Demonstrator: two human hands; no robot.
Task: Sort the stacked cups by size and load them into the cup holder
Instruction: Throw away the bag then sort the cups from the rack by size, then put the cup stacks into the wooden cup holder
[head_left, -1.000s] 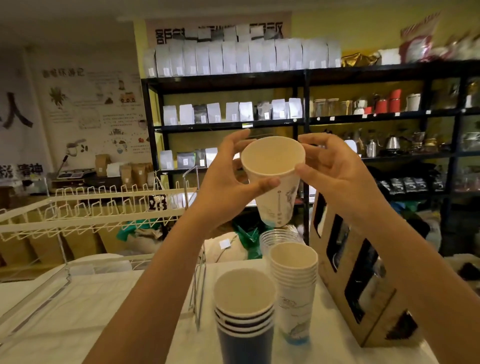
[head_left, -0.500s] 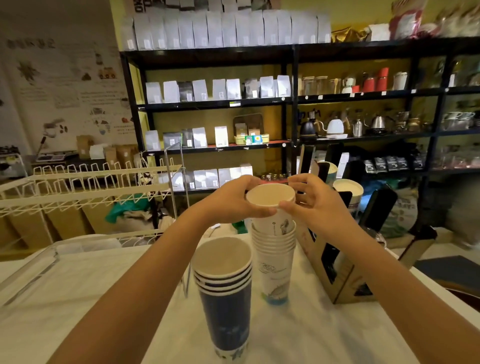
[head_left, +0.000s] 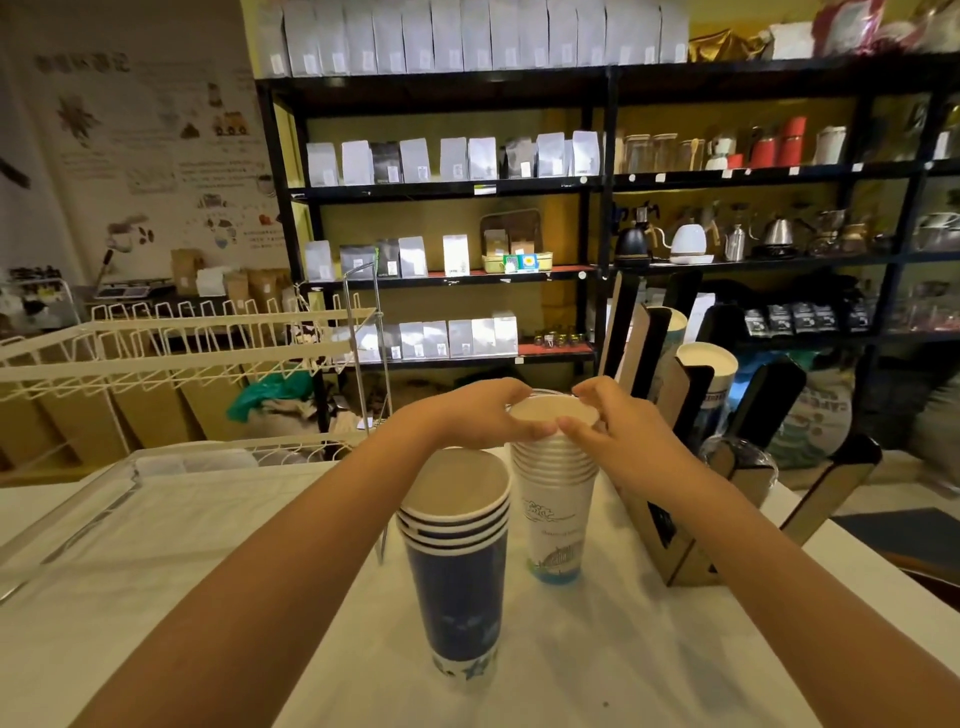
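Two stacks of paper cups stand on the white table. The blue stack (head_left: 457, 577) is nearer and wider. Right behind it is the white stack (head_left: 555, 506), narrower and printed. My left hand (head_left: 478, 415) and my right hand (head_left: 613, 423) both grip the rim of the top white cup (head_left: 553, 415), which is seated in the white stack. The cardboard cup holder (head_left: 675, 525) stands to the right, with several cups (head_left: 709, 364) showing in its slots.
A white wire rack (head_left: 171, 343) stands at the left on a clear tray (head_left: 67, 525). Black shelves (head_left: 597, 182) with bags, kettles and jars fill the background. A clear plastic lid or cup (head_left: 737, 457) sits by the holder.
Both hands brought the white cup down from chest height and pushed it into the white stack. The camera tilted down and closer to the table.
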